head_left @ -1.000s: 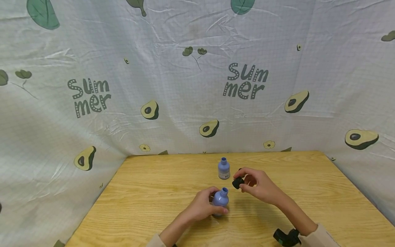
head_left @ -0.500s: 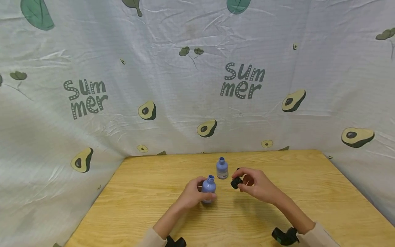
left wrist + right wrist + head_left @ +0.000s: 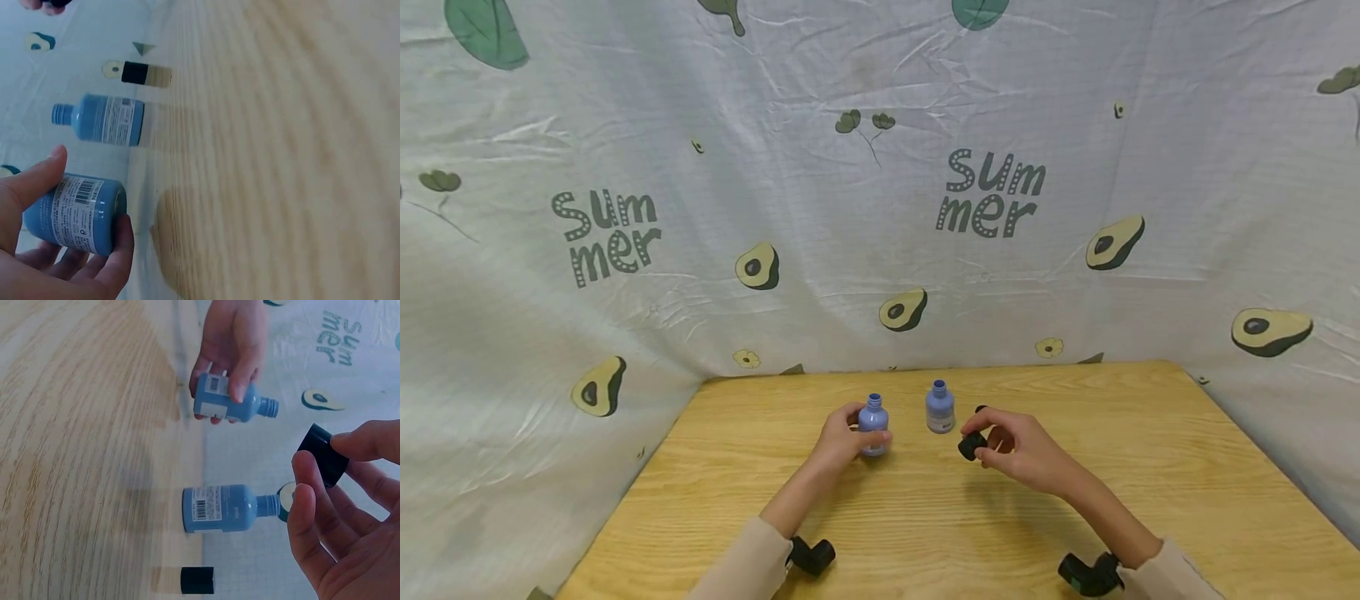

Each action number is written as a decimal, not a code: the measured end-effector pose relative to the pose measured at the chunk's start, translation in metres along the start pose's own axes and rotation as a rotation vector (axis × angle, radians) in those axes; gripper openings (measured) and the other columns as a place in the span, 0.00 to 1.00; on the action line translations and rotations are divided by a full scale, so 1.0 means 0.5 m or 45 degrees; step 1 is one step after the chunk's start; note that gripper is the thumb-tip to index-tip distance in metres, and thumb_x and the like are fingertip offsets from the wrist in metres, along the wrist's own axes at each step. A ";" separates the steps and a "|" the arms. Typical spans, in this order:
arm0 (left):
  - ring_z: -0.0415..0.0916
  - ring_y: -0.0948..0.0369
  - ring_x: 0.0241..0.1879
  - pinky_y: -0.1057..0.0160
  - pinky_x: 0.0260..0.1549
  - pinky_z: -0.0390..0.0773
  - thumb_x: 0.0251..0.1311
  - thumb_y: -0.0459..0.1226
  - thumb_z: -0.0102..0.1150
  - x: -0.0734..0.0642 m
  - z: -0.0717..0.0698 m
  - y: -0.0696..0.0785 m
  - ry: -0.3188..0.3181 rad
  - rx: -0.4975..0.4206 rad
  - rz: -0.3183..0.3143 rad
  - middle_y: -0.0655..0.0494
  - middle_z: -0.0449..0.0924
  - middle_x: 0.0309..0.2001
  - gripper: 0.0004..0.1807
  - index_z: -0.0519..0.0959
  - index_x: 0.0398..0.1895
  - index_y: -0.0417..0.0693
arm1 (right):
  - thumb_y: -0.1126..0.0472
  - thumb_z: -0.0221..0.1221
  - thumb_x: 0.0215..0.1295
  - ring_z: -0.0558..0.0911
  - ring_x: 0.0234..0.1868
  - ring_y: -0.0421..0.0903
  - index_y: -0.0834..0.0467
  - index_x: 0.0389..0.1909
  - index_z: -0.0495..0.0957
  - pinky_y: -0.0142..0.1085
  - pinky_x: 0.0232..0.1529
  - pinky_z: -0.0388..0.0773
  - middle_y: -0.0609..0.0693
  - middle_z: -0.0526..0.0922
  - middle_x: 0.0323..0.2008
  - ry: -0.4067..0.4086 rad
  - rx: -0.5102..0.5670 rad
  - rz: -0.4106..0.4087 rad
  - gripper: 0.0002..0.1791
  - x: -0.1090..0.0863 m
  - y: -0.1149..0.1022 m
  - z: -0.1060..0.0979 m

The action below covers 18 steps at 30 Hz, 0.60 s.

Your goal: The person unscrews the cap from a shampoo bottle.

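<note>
My left hand (image 3: pixel 841 439) grips a small blue bottle (image 3: pixel 873 421) with an uncapped neck and a printed label. In the left wrist view the held bottle (image 3: pixel 78 212) is off the wood, its shadow apart from it. Just right of it, a second uncapped blue bottle (image 3: pixel 940 408) stands upright on the table. My right hand (image 3: pixel 1026 454) pinches a black cap (image 3: pixel 972 446) between thumb and fingers, in the air; the right wrist view shows this cap (image 3: pixel 324 455) clearly. Another black cap (image 3: pixel 197 580) sits on the table beside the standing bottle, mostly hidden behind my right hand in the head view.
The wooden table (image 3: pixel 760 483) reaches back to a pale curtain (image 3: pixel 820 167) printed with avocados and lettering. Black wrist mounts (image 3: pixel 811 556) show at both sleeves.
My left hand has carried its bottle away from me and to the left, until it is left of the standing bottle. The right hand with the cap has hardly moved.
</note>
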State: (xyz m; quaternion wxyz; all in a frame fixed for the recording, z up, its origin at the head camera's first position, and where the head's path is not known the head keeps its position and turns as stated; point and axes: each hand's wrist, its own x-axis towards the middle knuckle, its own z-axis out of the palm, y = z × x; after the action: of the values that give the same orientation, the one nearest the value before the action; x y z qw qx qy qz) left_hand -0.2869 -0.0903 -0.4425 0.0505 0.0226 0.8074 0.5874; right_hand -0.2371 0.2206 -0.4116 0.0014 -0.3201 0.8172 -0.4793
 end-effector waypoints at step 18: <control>0.73 0.42 0.65 0.45 0.63 0.76 0.56 0.35 0.77 0.062 -0.020 -0.021 0.242 0.014 -0.013 0.34 0.74 0.66 0.41 0.69 0.72 0.35 | 0.67 0.64 0.69 0.81 0.30 0.43 0.56 0.51 0.81 0.33 0.27 0.76 0.56 0.85 0.39 -0.005 -0.022 0.035 0.12 -0.003 -0.002 0.004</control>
State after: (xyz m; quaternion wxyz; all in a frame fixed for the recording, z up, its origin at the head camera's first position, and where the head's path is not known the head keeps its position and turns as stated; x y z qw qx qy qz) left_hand -0.3184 -0.1001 -0.4512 -0.0235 -0.0370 0.8119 0.5822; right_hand -0.2346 0.2196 -0.4123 0.0069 -0.3099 0.8257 -0.4713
